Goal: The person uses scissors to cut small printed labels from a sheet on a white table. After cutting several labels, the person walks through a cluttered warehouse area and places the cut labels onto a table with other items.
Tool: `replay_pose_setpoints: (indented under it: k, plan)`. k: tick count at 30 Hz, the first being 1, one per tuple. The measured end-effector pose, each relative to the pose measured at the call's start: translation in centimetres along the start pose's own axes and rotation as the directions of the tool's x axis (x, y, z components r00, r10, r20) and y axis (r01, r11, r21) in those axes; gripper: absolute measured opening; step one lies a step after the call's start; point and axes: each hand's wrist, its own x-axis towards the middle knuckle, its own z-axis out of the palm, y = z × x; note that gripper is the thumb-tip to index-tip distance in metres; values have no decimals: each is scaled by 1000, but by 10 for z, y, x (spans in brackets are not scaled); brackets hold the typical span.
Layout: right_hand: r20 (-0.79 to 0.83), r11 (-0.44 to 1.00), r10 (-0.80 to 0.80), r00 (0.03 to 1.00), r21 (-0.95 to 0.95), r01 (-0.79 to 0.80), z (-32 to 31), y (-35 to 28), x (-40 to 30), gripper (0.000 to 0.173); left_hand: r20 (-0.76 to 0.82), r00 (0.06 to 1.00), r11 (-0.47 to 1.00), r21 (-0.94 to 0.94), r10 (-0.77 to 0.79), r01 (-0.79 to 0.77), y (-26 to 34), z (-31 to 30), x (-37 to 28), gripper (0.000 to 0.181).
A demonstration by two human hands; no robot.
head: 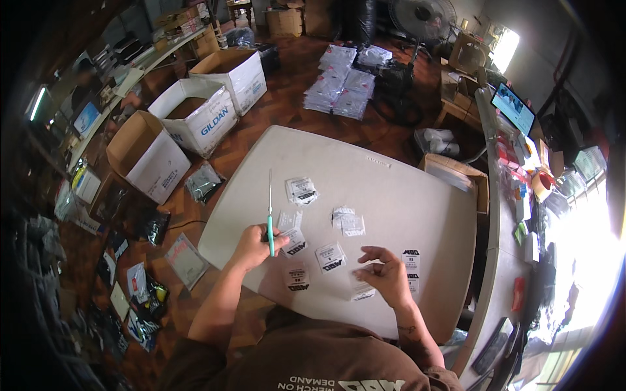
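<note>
My left hand point(253, 248) grips a pair of scissors point(270, 222) with teal handles, its closed blades pointing away from me over the white table point(391, 195). Close by its fingertips is a pile of printed labels point(294, 243); whether they touch cannot be told. My right hand point(386, 274) hovers with fingers apart over another label pile point(363, 292), partly hidden beneath it. A label pile point(330, 257) sits between the hands. Farther off are two more piles, one at left point(301, 190) and one at right point(349, 221). Nearer me lies a pile point(297, 277). A label strip point(411, 264) is right of my right hand.
Open cardboard boxes point(146, 156) stand on the wooden floor at left, near plastic-wrapped packets point(204, 182). Bagged garments point(340, 83) are stacked beyond the table. A pedestal fan point(423, 19) stands behind. At right, a cluttered counter holds a tablet point(513, 108) and tape roll point(542, 184).
</note>
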Motion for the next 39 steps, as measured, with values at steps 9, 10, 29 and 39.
replay_pose_setpoints:
  k: [9,10,29,39]
  plan:
    - [-223,1000,-18,975,-7,17,-14,36,3,47,-117,988,990,112,103,-90,14,-6,21,26]
    - [-186,1000,-14,982,-25,9,-14,35,1,51,-115,988,989,111,107,-94,15,-8,24,26]
    - [-22,995,-51,998,-87,49,-21,22,-2,69,139,959,853,438,248,-284,36,74,45,30]
    - [-77,999,-43,996,25,45,-20,12,-6,71,83,931,785,515,354,-344,48,109,27,37]
